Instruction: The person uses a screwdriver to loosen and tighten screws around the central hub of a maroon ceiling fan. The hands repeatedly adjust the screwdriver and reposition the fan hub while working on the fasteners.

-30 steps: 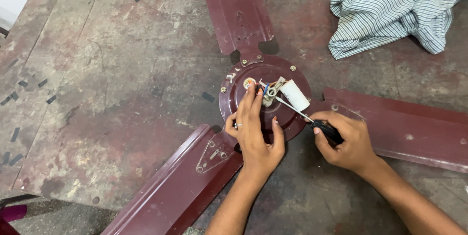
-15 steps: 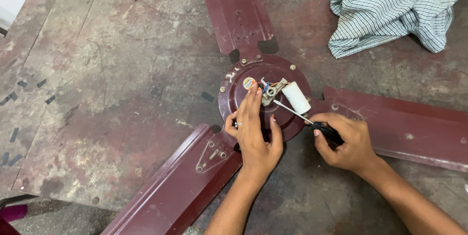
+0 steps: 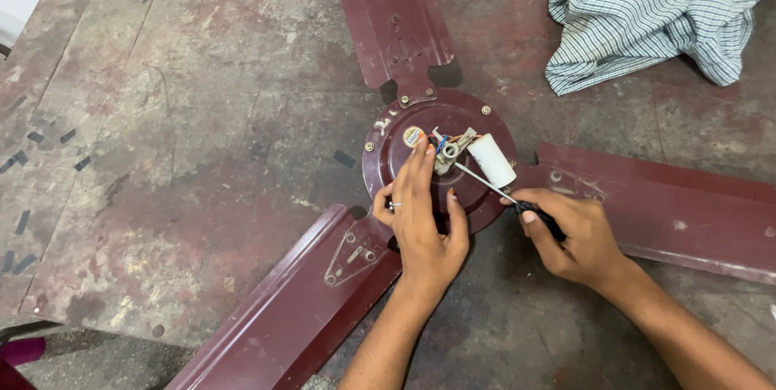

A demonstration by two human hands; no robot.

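A maroon ceiling fan lies flat on a worn floor, its round motor hub in the middle with three blades spreading out. My left hand rests flat on the hub, fingertips near a small connector block with wires. A white cylindrical capacitor sits beside that block. My right hand grips a screwdriver by its dark handle, the thin metal shaft pointing at the connector block.
A crumpled striped cloth lies at the upper right. Fan blades reach to the top, to the right and to the lower left. Small dark scraps dot the floor at the left.
Both hands stay in nearly the same spots. The screwdriver tip remains at the connector block with only slight shifts.
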